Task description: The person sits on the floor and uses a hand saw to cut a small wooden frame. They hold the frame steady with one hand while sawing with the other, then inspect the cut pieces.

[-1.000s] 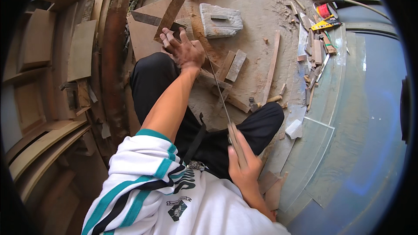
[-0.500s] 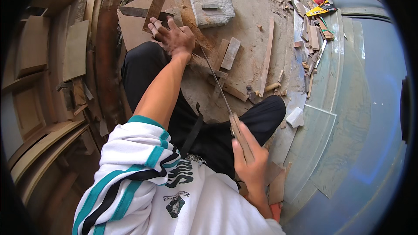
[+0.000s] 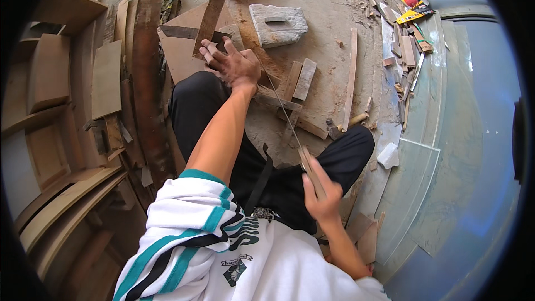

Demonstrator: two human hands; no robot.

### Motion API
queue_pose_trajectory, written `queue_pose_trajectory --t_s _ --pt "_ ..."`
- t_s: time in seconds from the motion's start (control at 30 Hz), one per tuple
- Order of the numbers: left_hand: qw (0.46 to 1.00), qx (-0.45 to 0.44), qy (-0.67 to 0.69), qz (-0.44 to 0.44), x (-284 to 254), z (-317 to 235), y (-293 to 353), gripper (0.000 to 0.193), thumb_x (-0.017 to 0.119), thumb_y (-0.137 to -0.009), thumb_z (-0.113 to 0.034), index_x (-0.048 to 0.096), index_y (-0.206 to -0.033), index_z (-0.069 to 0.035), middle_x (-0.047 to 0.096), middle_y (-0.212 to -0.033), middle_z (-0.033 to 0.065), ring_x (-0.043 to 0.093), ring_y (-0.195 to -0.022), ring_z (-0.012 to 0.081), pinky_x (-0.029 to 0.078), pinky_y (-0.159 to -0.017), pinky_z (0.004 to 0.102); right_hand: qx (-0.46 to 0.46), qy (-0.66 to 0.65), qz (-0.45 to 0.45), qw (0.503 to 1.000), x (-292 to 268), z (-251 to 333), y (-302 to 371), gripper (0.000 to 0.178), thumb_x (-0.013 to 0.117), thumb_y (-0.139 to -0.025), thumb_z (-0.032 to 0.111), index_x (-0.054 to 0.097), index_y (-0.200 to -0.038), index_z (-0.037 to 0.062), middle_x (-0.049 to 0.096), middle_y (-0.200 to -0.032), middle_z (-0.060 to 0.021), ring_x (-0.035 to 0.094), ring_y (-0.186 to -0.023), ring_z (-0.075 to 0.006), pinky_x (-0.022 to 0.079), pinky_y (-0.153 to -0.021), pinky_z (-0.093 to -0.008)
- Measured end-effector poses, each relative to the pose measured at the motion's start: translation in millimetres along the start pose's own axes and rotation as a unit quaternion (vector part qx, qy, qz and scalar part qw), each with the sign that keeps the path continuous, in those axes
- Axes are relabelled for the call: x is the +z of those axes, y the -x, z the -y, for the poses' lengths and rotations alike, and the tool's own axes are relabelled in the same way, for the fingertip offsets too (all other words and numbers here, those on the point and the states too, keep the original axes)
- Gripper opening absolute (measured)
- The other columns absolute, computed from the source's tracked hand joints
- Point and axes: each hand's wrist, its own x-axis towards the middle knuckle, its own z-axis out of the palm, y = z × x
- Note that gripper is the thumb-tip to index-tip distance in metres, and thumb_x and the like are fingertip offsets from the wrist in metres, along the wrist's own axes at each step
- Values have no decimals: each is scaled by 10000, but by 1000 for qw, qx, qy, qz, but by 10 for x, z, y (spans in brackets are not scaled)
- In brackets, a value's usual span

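Tan handle [image 3: 313, 175], black trousers [image 3: 196, 103], white teal-striped sleeve [image 3: 181, 209]

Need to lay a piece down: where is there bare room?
Bare floor shows between the pale stone block and the long thin wood strip, apart from one small chip, and between that strip and the scrap pile. It is crowded around the left hand, with crossed strips beyond it, and in the scrap pile.
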Motion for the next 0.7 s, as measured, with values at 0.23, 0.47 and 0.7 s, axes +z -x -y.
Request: queue_pose_trajectory --t_s 0.23,0.47,0.7 --pt "1000 -12 -3 19 4 42 31 604 567 -820 -247 495 -1386 -47 143 -1608 282 99 -1502 488 200 -1116 723 -18 -2 -18 1000 771 -355 -1090 401 670 -926 94 633 -1316 10 712 -1069 -250 723 -913 -387 579 -743 -367" --pt "1000 1 3 6 -15 -1 -20 619 556 -817 -259 494 -1390 -33 158 -1603 292 131 -1490 495 195 -1117 709 1 18 12 1000 -97 189 -72 416 653 -914 14 601 -1319 -69 713 -1165 -234 754 -951 -308 587 -777 -329" --pt "1000 -6 -17 19 28 56 3 589 548 -836 -259 495 -1388 -60 140 -1616 298 109 -1502 493 195 -1125 695 30 -27 -2 999 806 -285 -1201 389 673 -934 120 640 -1308 18 700 -1121 -259 705 -992 -406 570 -820 -380"
